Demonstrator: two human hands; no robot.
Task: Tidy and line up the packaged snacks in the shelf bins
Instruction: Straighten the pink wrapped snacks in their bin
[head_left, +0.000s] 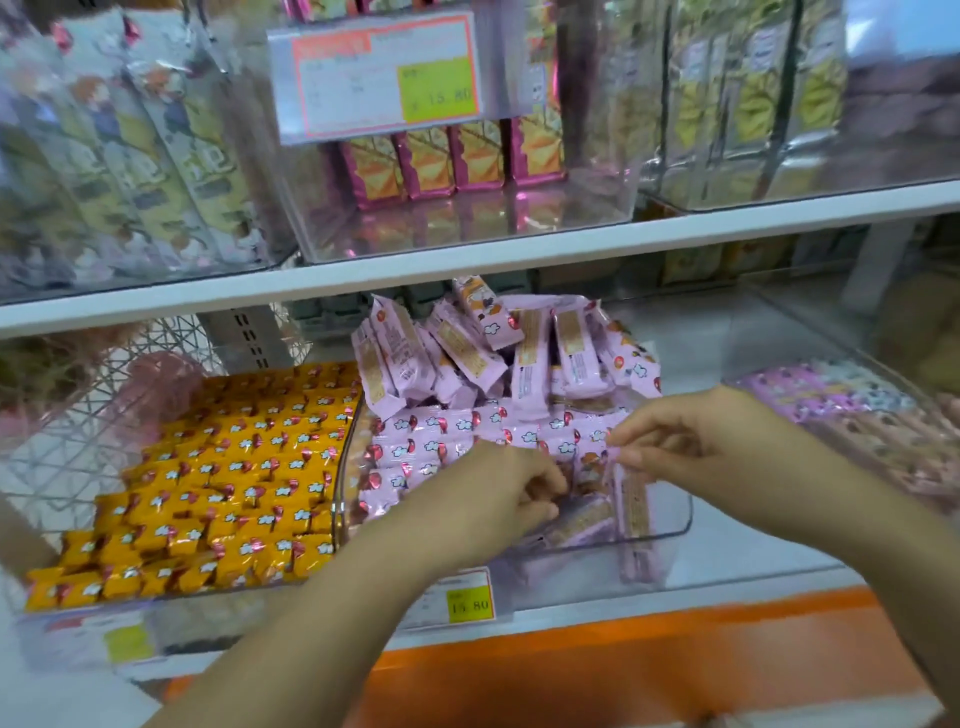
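**K:** status on the hands?

**Me:** my left hand (498, 493) is in the front of the middle bin (680, 527). Fingers are curled onto a flat pack (579, 517) lying low in the bin. It's blurred there, but it reads as a grip.

**K:** right?

**Me:** my right hand (691, 441) has thumb and forefinger pinched on the top edge of an upright pack (632, 501). The pack stands on end with its tan back strip facing me, just inside the bin's front right corner.

**K:** rest of the stock?

**Me:** pink packs (467, 431) lie in flat rows across the bin's middle, just beyond my left knuckles. Behind them is a loose heap (493, 353), same wrapper, packs tilted every way.

**K:** neighbours?

**Me:** orange packs (223, 483) on the left are lined up in rows, right against the middle bin's side wall. More pinkish wrappers (852, 410) on the right, too blurred to read.

**K:** labels?

**Me:** yellow price tag (470, 605) on the shelf lip, beside my left forearm. A bigger tag (379, 78) hangs on the upper shelf's clear bin, with magenta packs (452, 161) standing upright behind it.
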